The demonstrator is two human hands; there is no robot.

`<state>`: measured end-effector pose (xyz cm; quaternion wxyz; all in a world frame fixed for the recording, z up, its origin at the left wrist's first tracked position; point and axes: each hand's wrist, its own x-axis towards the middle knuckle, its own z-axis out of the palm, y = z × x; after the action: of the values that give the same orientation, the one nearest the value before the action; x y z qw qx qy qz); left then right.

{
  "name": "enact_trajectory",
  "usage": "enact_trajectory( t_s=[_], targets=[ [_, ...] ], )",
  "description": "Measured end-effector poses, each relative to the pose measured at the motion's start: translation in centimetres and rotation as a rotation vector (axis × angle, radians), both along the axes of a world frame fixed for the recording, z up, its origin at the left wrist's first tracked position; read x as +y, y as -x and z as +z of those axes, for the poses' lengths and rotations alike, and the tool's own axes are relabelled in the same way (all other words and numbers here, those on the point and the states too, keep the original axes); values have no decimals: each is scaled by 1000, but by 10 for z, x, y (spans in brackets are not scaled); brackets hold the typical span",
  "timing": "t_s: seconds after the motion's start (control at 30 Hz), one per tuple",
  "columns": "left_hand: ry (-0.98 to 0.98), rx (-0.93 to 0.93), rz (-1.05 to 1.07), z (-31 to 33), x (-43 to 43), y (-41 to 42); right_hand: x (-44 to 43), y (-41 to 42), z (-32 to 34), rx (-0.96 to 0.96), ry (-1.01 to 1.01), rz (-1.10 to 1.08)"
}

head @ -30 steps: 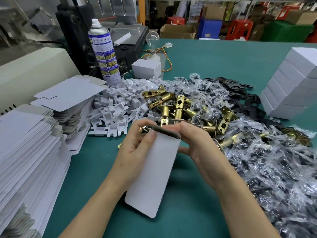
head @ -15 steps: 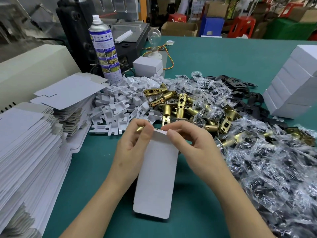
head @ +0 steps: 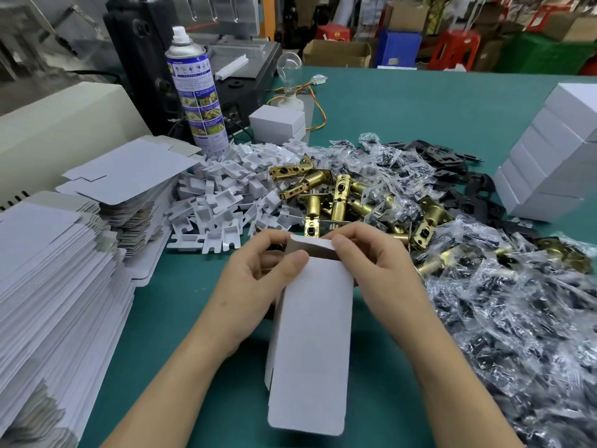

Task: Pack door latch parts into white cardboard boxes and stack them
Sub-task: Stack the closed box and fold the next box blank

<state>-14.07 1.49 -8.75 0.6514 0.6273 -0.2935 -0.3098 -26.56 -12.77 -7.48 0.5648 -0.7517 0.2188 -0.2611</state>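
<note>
**A:** What's changed w/ the carton?

**B:** Since a sec ago you've swung the white carton point(head: 310, 334) straight. It's gone from flat to a sleeve: the left wall shows now, and the far flap point(head: 311, 245) is up, brown inside. Forming's nearly done, I'd say. Can't tell if a latch is in.

**A:** Hands?

**B:** Your left hand point(head: 255, 286) and right hand point(head: 378, 270) both pinch its far end. It's mid-bench point(head: 403, 101), w/ the brass latches point(head: 339, 195) just beyond.
</note>
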Motion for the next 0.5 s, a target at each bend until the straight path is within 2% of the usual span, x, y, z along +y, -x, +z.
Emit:
enact_trajectory(
  t_s=[0.13, 0.4, 0.5],
  targets=[
    [21, -25, -2, 3, 1, 1, -4, 3, 1, 3, -45, 41],
    [0, -119, -7, -2, 1, 1, -1, 3, 1, 55, 112, -28],
    [-51, -210, 1, -5, 1, 1, 2, 2, 2, 43, 148, -38]
  ],
)
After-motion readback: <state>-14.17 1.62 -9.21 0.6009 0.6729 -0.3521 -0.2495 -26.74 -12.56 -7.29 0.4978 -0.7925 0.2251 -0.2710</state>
